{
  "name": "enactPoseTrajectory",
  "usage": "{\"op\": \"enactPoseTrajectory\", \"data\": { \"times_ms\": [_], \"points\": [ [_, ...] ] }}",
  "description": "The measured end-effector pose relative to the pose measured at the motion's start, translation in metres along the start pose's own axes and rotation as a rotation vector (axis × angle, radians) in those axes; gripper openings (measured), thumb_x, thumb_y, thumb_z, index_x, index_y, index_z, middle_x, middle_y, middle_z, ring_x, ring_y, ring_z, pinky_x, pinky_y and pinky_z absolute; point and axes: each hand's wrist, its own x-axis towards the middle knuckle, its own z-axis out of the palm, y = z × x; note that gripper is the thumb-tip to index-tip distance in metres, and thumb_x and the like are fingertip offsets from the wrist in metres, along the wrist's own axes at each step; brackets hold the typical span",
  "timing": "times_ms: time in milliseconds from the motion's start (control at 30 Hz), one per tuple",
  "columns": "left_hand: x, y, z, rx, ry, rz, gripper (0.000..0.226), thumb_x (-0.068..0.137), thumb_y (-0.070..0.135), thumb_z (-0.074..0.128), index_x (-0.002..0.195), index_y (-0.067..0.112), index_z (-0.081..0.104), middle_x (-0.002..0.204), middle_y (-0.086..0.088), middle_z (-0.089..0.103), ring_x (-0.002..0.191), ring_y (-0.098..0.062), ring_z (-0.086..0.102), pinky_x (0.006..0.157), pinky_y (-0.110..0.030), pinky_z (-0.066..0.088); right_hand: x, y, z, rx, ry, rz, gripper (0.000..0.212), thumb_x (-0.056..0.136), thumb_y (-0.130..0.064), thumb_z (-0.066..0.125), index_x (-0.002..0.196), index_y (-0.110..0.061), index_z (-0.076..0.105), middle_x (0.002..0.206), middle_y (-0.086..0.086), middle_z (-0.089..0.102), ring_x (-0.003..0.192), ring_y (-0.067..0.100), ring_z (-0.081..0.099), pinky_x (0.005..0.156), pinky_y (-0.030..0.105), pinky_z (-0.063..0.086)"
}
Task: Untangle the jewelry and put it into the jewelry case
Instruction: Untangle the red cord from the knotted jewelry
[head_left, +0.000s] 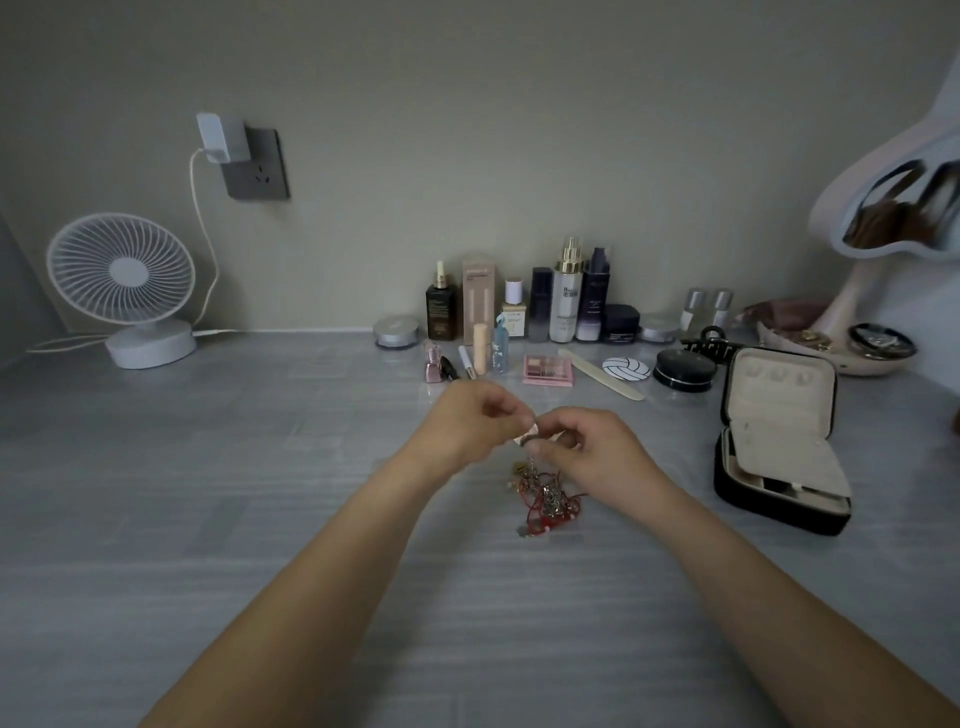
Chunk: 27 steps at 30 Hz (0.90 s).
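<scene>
In the head view, the person's left hand (467, 423) and right hand (589, 449) are meeting above the middle of the grey streaked tabletop (260, 519). Both are curling their fingers and pinching the top end of a tangled bunch of red cord and silvery chain jewelry (548, 501). The pale piece between the fingertips is too small to make out. The rest of the bunch is hanging from the fingers and lying on the tabletop just near of the hands.

To the right, well apart from the bunch, a black jewelry case with cream lining (779, 447) is standing open, its lid upright on the far side. A row of cosmetic bottles (566, 301) is standing along the far wall, with a pink eyeshadow palette (548, 370) and a pale nail file (605, 375) lying in front. A white desk fan (124, 286) is sitting at far left.
</scene>
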Motion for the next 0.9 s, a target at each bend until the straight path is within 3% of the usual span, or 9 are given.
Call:
{"op": "enactPoseTrajectory", "data": {
  "times_ms": [67, 167, 333, 567, 733, 900],
  "points": [
    [-0.001, -0.001, 0.003, -0.129, 0.058, 0.035, 0.004, 0.084, 0.017, 0.067, 0.080, 0.016, 0.064, 0.065, 0.006, 0.060, 0.047, 0.005, 0.051, 0.044, -0.011, 0.038, 0.005, -0.008, -0.005, 0.083, -0.001, 0.003, 0.012, 0.080, -0.015, 0.071, 0.077, -0.026, 0.066, 0.075, 0.004, 0.069, 0.063, 0.010, 0.060, 0.068, 0.033, 0.053],
    [-0.005, -0.008, 0.008, -0.405, 0.137, 0.002, 0.012, 0.093, 0.022, 0.053, 0.087, 0.018, 0.063, 0.079, 0.002, 0.066, 0.067, -0.007, 0.060, 0.066, -0.022, 0.049, 0.009, -0.020, -0.014, 0.202, -0.017, 0.033, 0.012, 0.082, -0.009, 0.066, 0.077, -0.019, 0.063, 0.067, -0.002, 0.067, 0.050, 0.001, 0.059, 0.050, 0.015, 0.046],
    [-0.014, -0.015, 0.020, -0.470, 0.011, -0.027, 0.021, 0.097, 0.020, 0.043, 0.093, 0.020, 0.064, 0.080, 0.006, 0.070, 0.078, -0.008, 0.066, 0.080, -0.028, 0.049, 0.012, -0.030, -0.021, 0.342, 0.100, 0.043, 0.009, 0.083, -0.008, 0.065, 0.079, -0.016, 0.065, 0.060, -0.008, 0.066, 0.050, 0.000, 0.061, 0.046, 0.015, 0.042],
    [-0.016, -0.018, 0.028, -0.486, -0.051, -0.001, 0.016, 0.091, 0.009, 0.054, 0.079, 0.013, 0.063, 0.060, 0.007, 0.064, 0.060, -0.007, 0.061, 0.076, -0.032, 0.049, 0.015, -0.039, -0.033, 0.423, 0.133, 0.101, 0.009, 0.090, -0.014, 0.057, 0.083, -0.019, 0.061, 0.061, -0.007, 0.067, 0.057, 0.005, 0.061, 0.056, 0.022, 0.042],
    [-0.016, -0.016, 0.027, -0.538, 0.005, 0.020, 0.019, 0.090, 0.003, 0.053, 0.075, 0.013, 0.057, 0.069, 0.004, 0.062, 0.049, -0.003, 0.053, 0.064, -0.026, 0.044, 0.016, -0.050, -0.037, 0.403, 0.099, 0.048, 0.008, 0.091, -0.013, 0.055, 0.086, -0.015, 0.061, 0.060, -0.006, 0.066, 0.057, 0.004, 0.060, 0.057, 0.021, 0.044],
    [-0.016, -0.020, 0.024, -0.623, 0.044, 0.036, 0.009, 0.087, 0.003, 0.059, 0.088, 0.012, 0.060, 0.079, -0.003, 0.062, 0.046, -0.004, 0.052, 0.053, -0.016, 0.046, 0.019, -0.058, -0.036, 0.454, 0.086, 0.037, 0.011, 0.088, -0.010, 0.059, 0.079, -0.017, 0.062, 0.063, -0.005, 0.069, 0.060, 0.004, 0.063, 0.060, 0.018, 0.046]
  ]
}}
